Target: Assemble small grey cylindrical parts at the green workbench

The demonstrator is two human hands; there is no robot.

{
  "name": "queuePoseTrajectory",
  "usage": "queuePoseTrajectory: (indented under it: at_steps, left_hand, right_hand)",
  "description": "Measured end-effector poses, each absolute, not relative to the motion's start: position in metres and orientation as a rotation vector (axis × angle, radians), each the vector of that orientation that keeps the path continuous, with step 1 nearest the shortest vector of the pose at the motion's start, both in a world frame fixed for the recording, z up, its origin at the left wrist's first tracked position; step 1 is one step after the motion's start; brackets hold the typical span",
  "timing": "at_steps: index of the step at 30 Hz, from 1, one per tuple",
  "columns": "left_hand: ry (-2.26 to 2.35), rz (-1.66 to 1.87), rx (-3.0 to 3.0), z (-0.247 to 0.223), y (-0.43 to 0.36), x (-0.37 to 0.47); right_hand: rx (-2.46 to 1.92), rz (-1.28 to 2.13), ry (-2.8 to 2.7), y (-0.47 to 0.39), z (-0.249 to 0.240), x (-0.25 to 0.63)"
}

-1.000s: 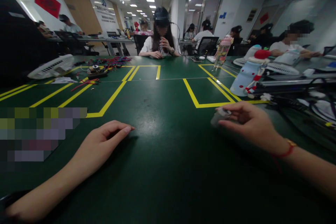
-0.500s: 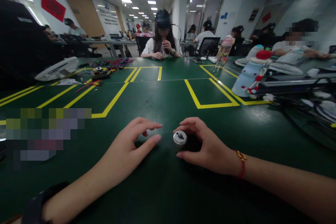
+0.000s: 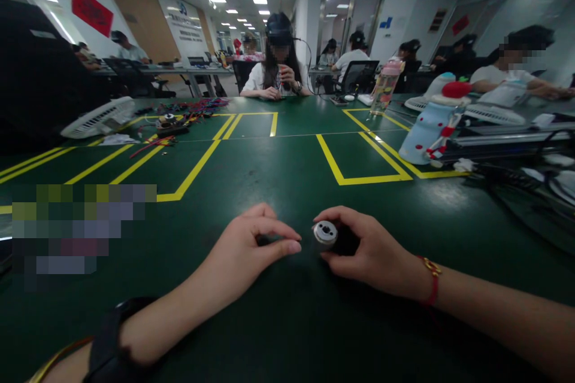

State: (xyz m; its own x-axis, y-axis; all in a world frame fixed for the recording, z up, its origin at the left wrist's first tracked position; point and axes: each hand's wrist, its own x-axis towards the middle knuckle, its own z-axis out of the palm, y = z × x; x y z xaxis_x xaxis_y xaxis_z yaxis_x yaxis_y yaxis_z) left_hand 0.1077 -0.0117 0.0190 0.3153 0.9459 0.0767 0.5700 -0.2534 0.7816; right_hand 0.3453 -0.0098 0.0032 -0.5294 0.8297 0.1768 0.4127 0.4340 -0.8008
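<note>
A short silver metal cylinder point(image 3: 326, 233) stands upright on the dark green table point(image 3: 269, 185). Its round top face carries small dark holes and a dark centre opening. My right hand point(image 3: 366, 248) curls around it from the right, thumb on the near side and fingers on the far side. Just left of the cylinder, my left hand point(image 3: 254, 239) has its thumb and index fingertips brought together in a pinch, apart from the cylinder. Whatever may be between those fingertips is too small or hidden to make out.
Yellow tape point(image 3: 375, 181) marks the tabletop. Coloured wires point(image 3: 193, 109) and a white fan point(image 3: 96, 118) lie at the far left. A blue bottle point(image 3: 422, 137), a clear bottle point(image 3: 384, 90) and black cables point(image 3: 516, 191) are on the right. A person point(image 3: 278, 66) sits opposite.
My left hand has moved right and its thumb and index have closed into a pinch. My right hand and the cylinder have shifted slightly right. The cylinder's centre, previously a silver knob, now looks dark.
</note>
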Motion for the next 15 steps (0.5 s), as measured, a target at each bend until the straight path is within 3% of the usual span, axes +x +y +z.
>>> queuePoseTrajectory:
  at_steps: [6, 11, 15]
  left_hand:
    - [1.289, 0.601, 2.1, -0.007, -0.008, 0.12]
    - [1.331, 0.617, 2.059, 0.005, -0.01, 0.103]
    - [1.579, 0.687, 1.922, 0.015, -0.014, 0.055]
  right_hand:
    - [-1.037, 0.937, -2.16, -0.007, -0.001, 0.345]
    - [-1.029, 0.935, -2.072, -0.004, -0.001, 0.349]
    - [-1.189, 0.737, -1.935, 0.008, 0.006, 0.392]
